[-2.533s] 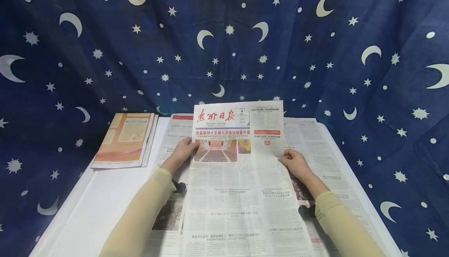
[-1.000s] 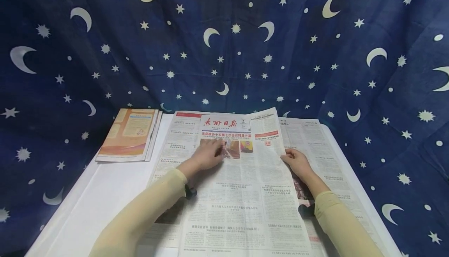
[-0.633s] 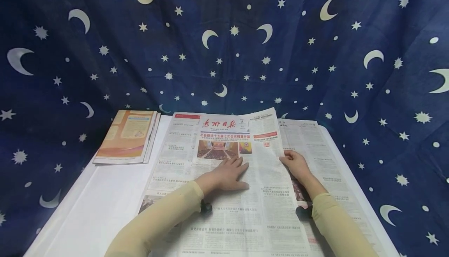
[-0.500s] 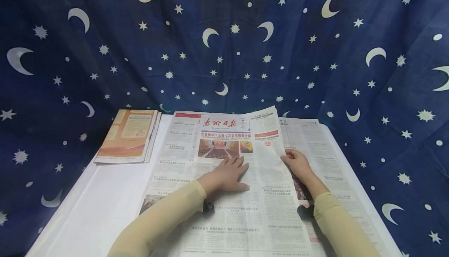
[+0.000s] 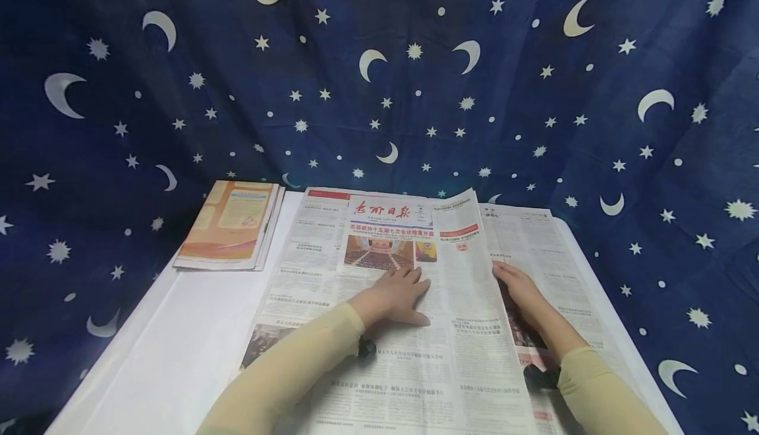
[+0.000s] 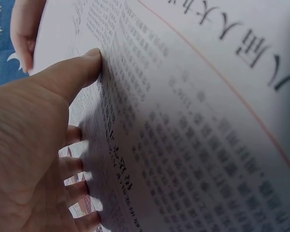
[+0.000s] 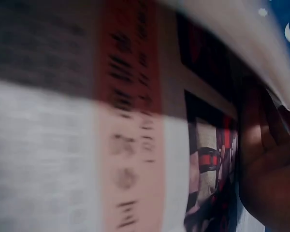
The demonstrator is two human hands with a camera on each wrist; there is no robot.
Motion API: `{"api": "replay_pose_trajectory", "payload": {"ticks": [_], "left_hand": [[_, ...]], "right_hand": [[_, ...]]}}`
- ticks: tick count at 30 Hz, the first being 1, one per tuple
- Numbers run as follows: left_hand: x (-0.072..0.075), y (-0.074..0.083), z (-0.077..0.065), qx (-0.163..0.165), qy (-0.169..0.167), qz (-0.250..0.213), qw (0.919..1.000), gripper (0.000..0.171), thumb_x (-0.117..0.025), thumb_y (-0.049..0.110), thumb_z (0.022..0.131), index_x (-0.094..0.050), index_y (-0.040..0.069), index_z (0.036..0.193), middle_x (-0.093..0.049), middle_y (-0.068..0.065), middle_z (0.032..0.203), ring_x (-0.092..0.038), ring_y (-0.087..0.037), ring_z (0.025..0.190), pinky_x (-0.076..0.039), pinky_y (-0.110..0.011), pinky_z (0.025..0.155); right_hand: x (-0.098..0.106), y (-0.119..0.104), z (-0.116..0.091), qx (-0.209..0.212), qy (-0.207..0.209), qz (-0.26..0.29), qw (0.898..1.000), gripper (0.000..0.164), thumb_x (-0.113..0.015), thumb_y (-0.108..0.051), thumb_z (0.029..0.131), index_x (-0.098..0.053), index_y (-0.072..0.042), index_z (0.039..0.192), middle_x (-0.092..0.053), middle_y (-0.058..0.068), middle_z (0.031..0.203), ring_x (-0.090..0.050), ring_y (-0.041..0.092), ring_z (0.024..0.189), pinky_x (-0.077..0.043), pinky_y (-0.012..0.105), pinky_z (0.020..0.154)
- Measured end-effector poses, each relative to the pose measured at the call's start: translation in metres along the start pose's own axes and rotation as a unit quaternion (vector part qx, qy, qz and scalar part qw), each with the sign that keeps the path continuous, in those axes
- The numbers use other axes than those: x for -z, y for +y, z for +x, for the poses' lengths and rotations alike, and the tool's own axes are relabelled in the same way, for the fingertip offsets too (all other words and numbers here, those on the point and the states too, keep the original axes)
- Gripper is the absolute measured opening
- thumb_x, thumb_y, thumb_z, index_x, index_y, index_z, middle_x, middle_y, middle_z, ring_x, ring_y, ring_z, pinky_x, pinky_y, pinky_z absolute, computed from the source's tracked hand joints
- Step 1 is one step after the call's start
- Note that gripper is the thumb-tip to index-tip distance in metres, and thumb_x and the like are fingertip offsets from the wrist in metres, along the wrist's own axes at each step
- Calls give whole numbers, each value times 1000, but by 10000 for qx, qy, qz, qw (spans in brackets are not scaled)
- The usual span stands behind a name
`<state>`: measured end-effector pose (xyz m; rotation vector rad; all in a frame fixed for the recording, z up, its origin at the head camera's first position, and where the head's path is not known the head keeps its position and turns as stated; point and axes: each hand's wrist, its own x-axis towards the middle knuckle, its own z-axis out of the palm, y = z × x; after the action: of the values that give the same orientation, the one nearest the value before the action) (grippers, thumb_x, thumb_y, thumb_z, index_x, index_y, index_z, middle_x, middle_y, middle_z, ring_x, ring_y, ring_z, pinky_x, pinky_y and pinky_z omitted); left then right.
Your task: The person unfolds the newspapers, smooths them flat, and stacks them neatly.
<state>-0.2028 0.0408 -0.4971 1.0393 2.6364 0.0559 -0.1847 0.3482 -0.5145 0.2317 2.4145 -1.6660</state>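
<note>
Left hand (image 5: 396, 296), fingers spread, rests on rectangular white newspaper (image 5: 462, 300) titled in red. Right hand (image 5: 526, 292) at its raised right edge, fingers partly beneath; cannot tell whether pinching.

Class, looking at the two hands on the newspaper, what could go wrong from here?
The top sheet has a raised right edge with the right hand at it, so the thin paper might tear or crease crookedly there.

The left hand lies spread on that sheet; a sideways push could perhaps slide it out of line over the sheet beneath.
</note>
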Motion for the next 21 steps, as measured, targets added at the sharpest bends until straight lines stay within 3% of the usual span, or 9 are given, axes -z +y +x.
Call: {"api": "replay_pose_trajectory", "payload": {"ticks": [4,9,15,18,21], "left_hand": [[3,3,1,52,-14,-6,10000,92,-60,74,88,-32,27,162,-20,-5,170,-18,-28,155,-17,-51,124],[6,2,-1,66,3,28,10000,92,-61,74,88,-33,27,162,-22,-5,169,-20,-28,155,-19,-50,124],[6,2,-1,29,54,36,10000,92,-61,74,88,-35,26,161,-24,-5,169,-22,-28,154,-21,-51,123],[4,3,1,17,56,66,10000,92,-61,74,87,-35,26,161,-24,-5,169,-22,-28,154,-21,-51,123],[4,3,2,30,58,73,10000,92,-61,75,87,-36,26,161,-24,-5,168,-22,-28,154,-21,-51,123]], "right_hand": [[0,0,-17,-75,-675,963,9930,68,-37,-55,108,-33,-11,161,-55,11,142,-63,16,114,-54,28,93],[-5,-6,-27,196,-1253,2042,9707,64,-34,-46,112,-24,-9,163,-54,10,140,-62,18,117,-55,33,94],[-11,-9,-35,354,-1376,2856,9478,57,-32,-38,113,-27,-7,160,-55,9,137,-62,18,118,-55,32,94],[-13,-10,-39,327,-1297,2984,9450,56,-34,-39,113,-29,-8,160,-56,5,135,-62,16,118,-55,31,94],[-15,-12,-42,271,-1202,2715,9545,59,-34,-44,112,-27,-14,162,-54,2,137,-59,15,120,-53,31,97]]}}
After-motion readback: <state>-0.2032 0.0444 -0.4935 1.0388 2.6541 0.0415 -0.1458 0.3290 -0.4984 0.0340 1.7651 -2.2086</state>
